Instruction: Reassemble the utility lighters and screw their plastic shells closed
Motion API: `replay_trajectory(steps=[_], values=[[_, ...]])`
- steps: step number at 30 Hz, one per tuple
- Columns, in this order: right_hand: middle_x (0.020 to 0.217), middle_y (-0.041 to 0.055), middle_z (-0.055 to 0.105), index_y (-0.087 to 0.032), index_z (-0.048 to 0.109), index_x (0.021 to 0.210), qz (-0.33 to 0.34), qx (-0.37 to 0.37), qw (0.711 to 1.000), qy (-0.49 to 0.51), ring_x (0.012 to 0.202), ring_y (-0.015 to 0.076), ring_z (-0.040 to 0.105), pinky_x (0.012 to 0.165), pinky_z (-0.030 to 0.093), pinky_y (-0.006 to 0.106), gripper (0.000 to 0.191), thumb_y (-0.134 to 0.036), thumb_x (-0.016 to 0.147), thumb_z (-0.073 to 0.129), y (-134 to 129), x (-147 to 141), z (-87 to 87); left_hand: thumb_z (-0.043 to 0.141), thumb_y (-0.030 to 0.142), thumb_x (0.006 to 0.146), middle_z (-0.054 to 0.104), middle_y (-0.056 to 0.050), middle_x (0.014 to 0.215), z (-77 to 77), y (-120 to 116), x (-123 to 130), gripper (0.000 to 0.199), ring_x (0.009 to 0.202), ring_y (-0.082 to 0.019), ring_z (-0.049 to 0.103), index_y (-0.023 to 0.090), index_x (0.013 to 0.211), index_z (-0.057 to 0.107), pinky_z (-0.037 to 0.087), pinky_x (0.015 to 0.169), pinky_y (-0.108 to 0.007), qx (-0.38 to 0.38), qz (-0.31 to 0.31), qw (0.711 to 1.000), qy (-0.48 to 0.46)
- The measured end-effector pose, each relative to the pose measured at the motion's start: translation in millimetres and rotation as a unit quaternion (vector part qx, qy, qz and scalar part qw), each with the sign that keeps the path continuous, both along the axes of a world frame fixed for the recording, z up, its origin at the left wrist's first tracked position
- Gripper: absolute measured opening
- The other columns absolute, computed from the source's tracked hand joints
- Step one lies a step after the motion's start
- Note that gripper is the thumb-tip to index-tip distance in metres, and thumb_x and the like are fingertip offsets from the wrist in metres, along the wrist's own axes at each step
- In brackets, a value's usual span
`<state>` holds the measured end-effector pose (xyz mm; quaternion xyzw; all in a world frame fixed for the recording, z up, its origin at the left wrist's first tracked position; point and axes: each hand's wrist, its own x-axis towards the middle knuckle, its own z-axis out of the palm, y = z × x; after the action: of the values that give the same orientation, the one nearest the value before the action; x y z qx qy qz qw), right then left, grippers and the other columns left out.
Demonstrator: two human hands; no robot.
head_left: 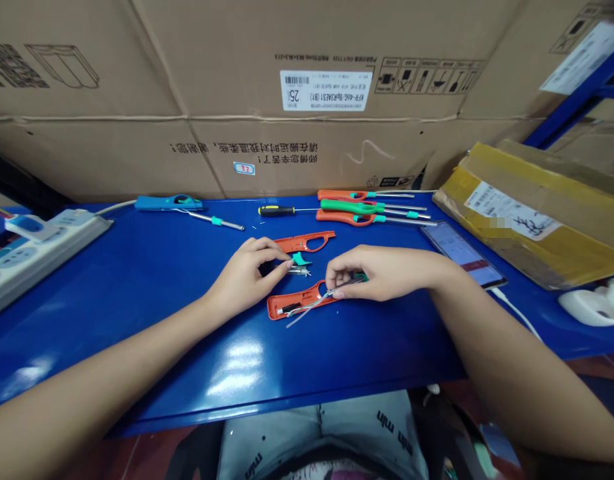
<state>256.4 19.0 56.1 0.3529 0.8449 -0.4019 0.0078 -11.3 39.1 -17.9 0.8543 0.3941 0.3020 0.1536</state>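
Observation:
An orange lighter half-shell (283,301) lies open side up on the blue table, with a black-and-white inner part and thin wires in it. Over its right end, my right hand (354,273) is closed around a dark metal lighter tube (351,283); a pale wire runs down-left from there. My left hand (259,267) has its thumb and fingertips close together at a small metal part (299,271). Whether they grip it is unclear. A teal trigger piece (301,259) lies beside those fingertips. Behind them rests the other orange half-shell (307,241).
Several orange and green lighters (354,208) lie at the back beside a yellow-black screwdriver (279,211). A blue lighter (169,203) with its tube bent away is farther left. A power strip (41,253) stands left; a phone (461,252) and taped carton (531,213) lie right.

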Motion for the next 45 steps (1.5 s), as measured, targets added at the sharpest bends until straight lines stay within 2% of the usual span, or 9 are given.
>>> replay_trajectory(steps=[8,12,15,17,19,23,28,34,45], values=[[0.091,0.0033,0.069,-0.017,0.070,0.097,-0.019,0.001,1.000,-0.007,0.081,0.0155,0.060,0.072,0.046,0.027,0.027,-0.043,0.094,0.061,4,9,-0.7,0.064,0.033,0.095,0.071,-0.007,0.103,9.5,-4,-1,0.020,0.096,-0.023,0.062,0.020,0.105,0.074,0.050,0.088,-0.039,0.056,-0.005,0.998,0.029],[0.090,0.0024,0.065,-0.019,0.062,0.101,-0.033,-0.037,0.999,0.000,0.072,0.0133,0.059,0.064,0.045,0.025,0.029,-0.047,0.097,0.056,3,15,2.9,0.063,0.034,0.096,0.071,-0.006,0.099,21.9,-16,2,0.018,0.092,-0.021,0.063,0.019,0.096,0.074,0.050,0.085,-0.036,0.077,-0.067,0.994,0.031],[0.092,0.0025,0.063,-0.020,0.057,0.102,-0.035,-0.056,0.998,0.004,0.070,0.0125,0.058,0.063,0.045,0.025,0.028,-0.047,0.098,0.052,3,16,4.0,0.066,0.049,0.092,0.072,-0.007,0.101,28.0,-24,4,0.032,0.094,-0.022,0.066,0.020,0.104,0.073,0.051,0.088,-0.037,0.051,-0.121,0.988,0.082],[0.090,0.0021,0.063,-0.020,0.057,0.101,-0.036,-0.039,0.999,-0.004,0.070,0.0124,0.056,0.062,0.043,0.025,0.027,-0.046,0.098,0.053,3,16,4.2,0.069,0.061,0.085,0.072,-0.008,0.105,28.8,-27,5,0.047,0.097,-0.025,0.067,0.020,0.110,0.071,0.052,0.090,-0.040,0.039,-0.130,0.982,0.128],[0.087,0.0016,0.062,-0.019,0.058,0.097,-0.038,-0.017,0.999,-0.012,0.071,0.0127,0.054,0.062,0.041,0.025,0.028,-0.047,0.096,0.055,3,15,4.5,0.070,0.064,0.083,0.071,-0.008,0.109,27.4,-28,5,0.053,0.101,-0.027,0.068,0.021,0.114,0.070,0.054,0.090,-0.041,0.029,-0.131,0.978,0.160],[0.082,0.0014,0.063,-0.019,0.062,0.090,-0.046,-0.006,0.999,-0.025,0.069,0.0133,0.052,0.061,0.038,0.026,0.033,-0.051,0.094,0.056,5,15,5.1,0.066,0.054,0.090,0.071,-0.008,0.115,23.9,-27,5,0.042,0.106,-0.027,0.068,0.021,0.116,0.067,0.055,0.090,-0.038,-0.022,-0.124,0.976,0.177],[0.075,0.0001,0.059,-0.019,0.060,0.079,-0.036,0.007,0.999,-0.025,0.064,0.0127,0.048,0.063,0.039,0.028,0.037,-0.048,0.098,0.048,9,21,4.4,0.069,0.048,0.088,0.070,-0.006,0.115,25.1,-28,4,0.038,0.101,-0.025,0.069,0.022,0.115,0.064,0.056,0.084,-0.037,-0.083,-0.106,0.977,0.164],[0.088,0.0031,0.067,-0.017,0.069,0.095,-0.048,0.032,0.998,-0.015,0.078,0.0156,0.055,0.069,0.042,0.028,0.036,-0.049,0.095,0.054,15,28,4.1,0.070,0.043,0.085,0.071,-0.006,0.106,24.7,-27,5,0.031,0.094,-0.025,0.069,0.021,0.106,0.064,0.055,0.079,-0.037,-0.090,-0.096,0.979,0.155],[0.089,0.0031,0.068,-0.018,0.067,0.091,-0.057,0.042,0.997,0.018,0.078,0.0152,0.058,0.070,0.043,0.028,0.032,-0.050,0.089,0.066,13,32,6.1,0.068,0.037,0.084,0.074,-0.006,0.113,20.5,-26,6,0.030,0.101,-0.027,0.071,0.022,0.110,0.063,0.055,0.084,-0.038,-0.087,-0.093,0.983,0.130]])
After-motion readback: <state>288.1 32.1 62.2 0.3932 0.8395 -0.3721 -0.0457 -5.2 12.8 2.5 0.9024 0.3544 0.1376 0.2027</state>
